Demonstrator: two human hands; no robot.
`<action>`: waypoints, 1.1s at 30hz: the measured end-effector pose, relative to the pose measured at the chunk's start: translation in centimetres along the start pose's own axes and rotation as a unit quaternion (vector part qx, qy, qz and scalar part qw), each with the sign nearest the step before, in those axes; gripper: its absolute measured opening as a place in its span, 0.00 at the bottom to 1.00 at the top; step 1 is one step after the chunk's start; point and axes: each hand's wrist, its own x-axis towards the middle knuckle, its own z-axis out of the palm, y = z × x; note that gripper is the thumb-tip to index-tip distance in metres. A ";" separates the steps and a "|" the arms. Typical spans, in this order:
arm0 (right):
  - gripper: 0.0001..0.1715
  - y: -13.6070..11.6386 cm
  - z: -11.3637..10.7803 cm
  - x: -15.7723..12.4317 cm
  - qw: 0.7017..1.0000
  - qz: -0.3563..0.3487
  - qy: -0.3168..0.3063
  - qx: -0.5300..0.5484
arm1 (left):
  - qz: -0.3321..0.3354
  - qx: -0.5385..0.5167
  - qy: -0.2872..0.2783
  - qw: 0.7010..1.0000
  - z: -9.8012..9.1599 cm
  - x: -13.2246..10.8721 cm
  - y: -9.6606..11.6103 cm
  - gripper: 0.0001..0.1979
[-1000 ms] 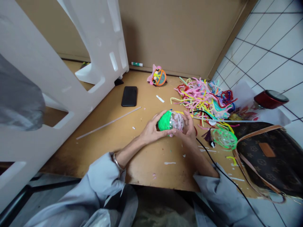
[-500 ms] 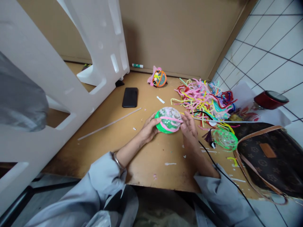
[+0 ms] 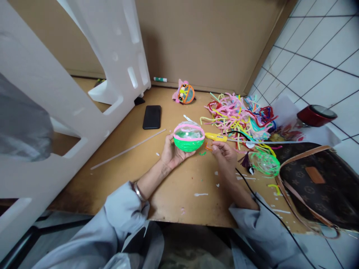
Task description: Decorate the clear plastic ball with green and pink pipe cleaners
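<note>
My left hand (image 3: 175, 155) cradles a hollow ball-like shell (image 3: 189, 145) from below and the left. Green strands wrap its lower half. A pink fuzzy band rings the rim, which is tilted toward me, and the inside looks clear and shiny. Right of it, a yellow glue gun (image 3: 215, 137) points its nozzle at the shell's right edge. A long pale glue stick (image 3: 266, 142) extends from its back. My right hand (image 3: 224, 153) has curled fingers at its handle, the thumb by the orange trigger (image 3: 208, 146). The hand hides most of the handle.
Pipe cleaners (image 3: 238, 116) are heaped at the back right. A second green-strand shell (image 3: 265, 163) lies beside a brown bag (image 3: 319, 186). A black cord (image 3: 260, 203) runs past my right arm. A phone (image 3: 152, 117), a loose glue stick (image 3: 127, 149) and a decorated ball (image 3: 183, 93) lie farther left.
My right hand has come off the pink strip on the shell and is now at the glue gun. My left hand has turned the shell rim-up and shifted it slightly left.
</note>
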 end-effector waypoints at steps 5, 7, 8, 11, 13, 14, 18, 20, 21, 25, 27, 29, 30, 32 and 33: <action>0.12 -0.2 0.1 -0.4 0.998 -0.050 -0.011 -0.035 | -0.044 0.014 -0.030 0.998 -0.2 -0.1 0.3 0.32; 0.11 -0.1 0.1 -0.4 0.998 -0.055 -0.018 -0.032 | -0.059 0.028 -0.054 0.996 -0.4 -0.1 0.3 0.35; 0.10 -0.1 0.1 -0.5 0.998 -0.055 -0.021 -0.027 | -0.064 0.036 -0.064 0.995 -0.6 -0.1 0.3 0.36; 0.09 0.2 0.1 -0.5 0.998 -0.058 -0.026 -0.014 | -0.066 0.068 -0.085 0.992 -1.1 -0.1 0.3 0.39; 0.10 0.4 0.1 -0.5 0.997 -0.068 -0.030 -0.016 | -0.057 0.085 -0.088 0.991 -1.4 -0.1 0.2 0.39; 0.10 0.5 0.2 -0.6 0.996 -0.075 -0.034 -0.019 | -0.053 0.089 -0.088 0.991 -1.5 0.0 0.2 0.39; 0.07 0.6 0.2 -0.6 0.992 -0.112 -0.035 -0.049 | -0.048 0.083 -0.077 0.992 -1.8 0.1 0.3 0.39; 0.07 0.7 0.2 -0.6 0.988 -0.132 -0.031 -0.068 | -0.051 0.073 -0.071 0.993 -1.8 0.1 0.3 0.39; 0.07 0.8 0.2 -0.6 0.987 -0.142 -0.031 -0.075 | -0.053 0.068 -0.068 0.994 -1.7 0.1 0.2 0.38; 0.09 0.8 0.1 -0.6 0.982 -0.169 -0.027 -0.080 | -0.057 0.053 -0.061 0.995 -1.5 0.0 0.2 0.37; 0.07 0.5 0.0 -0.7 0.981 -0.175 -0.024 -0.087 | -0.057 0.057 -0.062 0.995 -1.3 0.0 0.2 0.37; 0.05 0.0 0.1 -0.9 0.978 -0.179 -0.027 -0.100 | -0.055 0.064 -0.065 0.994 -1.2 0.0 0.2 0.38; 0.04 -0.3 0.1 -1.0 0.977 -0.184 -0.032 -0.107 | -0.054 0.068 -0.067 0.994 -1.1 0.0 0.2 0.37; 0.04 -0.8 0.1 -1.2 0.973 -0.194 -0.041 -0.118 | -0.052 0.076 -0.067 0.994 -1.0 -0.1 0.2 0.36; 0.04 -1.0 0.1 -1.2 0.971 -0.197 -0.043 -0.124 | -0.047 0.081 -0.064 0.994 -0.9 -0.1 0.2 0.35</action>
